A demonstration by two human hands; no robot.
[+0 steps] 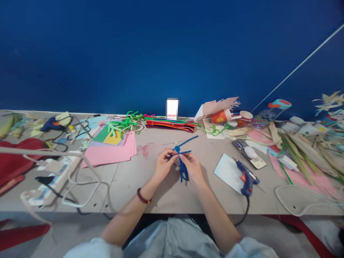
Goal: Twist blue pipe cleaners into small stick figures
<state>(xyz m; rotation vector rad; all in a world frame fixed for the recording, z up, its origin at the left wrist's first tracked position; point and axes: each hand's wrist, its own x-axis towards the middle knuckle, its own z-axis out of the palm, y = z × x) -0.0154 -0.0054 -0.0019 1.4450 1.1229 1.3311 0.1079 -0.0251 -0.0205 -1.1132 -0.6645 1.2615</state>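
Above the middle of the table, both hands hold a figure of blue pipe cleaners (184, 171). It has a small round coil at its top, and several straight strands stick out to the right and downward. My left hand (166, 161) pinches it from the left, just below the coil. From the right, my right hand (192, 167) has its fingers closed on the strands, with the two thumbs close together. Something dark lies behind the hanging strands; I cannot make out what it is.
Ahead lies a bundle of coloured pipe cleaners (170, 124). Pink paper sheets (110, 152) and a white power strip (55, 179) lie left. To the right are a blue glue gun (247, 179) on pale paper, a phone (249, 154), a red paper cup (220, 116) and dried husks (307, 152).
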